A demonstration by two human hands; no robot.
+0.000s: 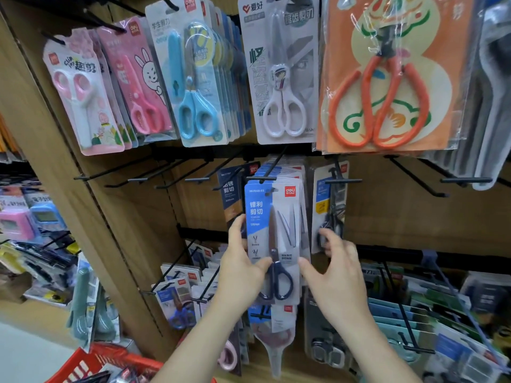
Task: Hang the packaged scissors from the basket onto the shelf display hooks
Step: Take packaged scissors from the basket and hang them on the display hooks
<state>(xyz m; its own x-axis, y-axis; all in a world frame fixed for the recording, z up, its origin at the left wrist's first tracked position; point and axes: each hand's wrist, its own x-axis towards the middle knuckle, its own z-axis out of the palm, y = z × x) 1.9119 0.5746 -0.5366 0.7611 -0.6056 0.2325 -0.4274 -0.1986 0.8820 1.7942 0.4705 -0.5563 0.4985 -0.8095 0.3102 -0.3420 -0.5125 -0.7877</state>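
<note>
Head camera, looking forward and down at a shop shelf [124,217] of brown board hung with rows of packaged scissors. In the middle row, a blue-carded scissors pack [260,211] with dark-handled scissors hung at the front of a crowded hook [261,178], its hole apparently already over the wire. The left hand [243,264] held the pack's left edge, thumb across the front and fingers up the side. This narrow grip seemed meant to steady the pack and square it against those behind. The right hand [337,272] was blurred, its grip wide and holding nothing, with the thumb at the pack's right edge and the fingers spread toward the neighbouring pack [329,205]. To the left, several empty hooks [139,179] stuck out. A red basket [91,363] sat at the bottom left with what looked like more packs inside, so the hanging looked unfinished.
</note>
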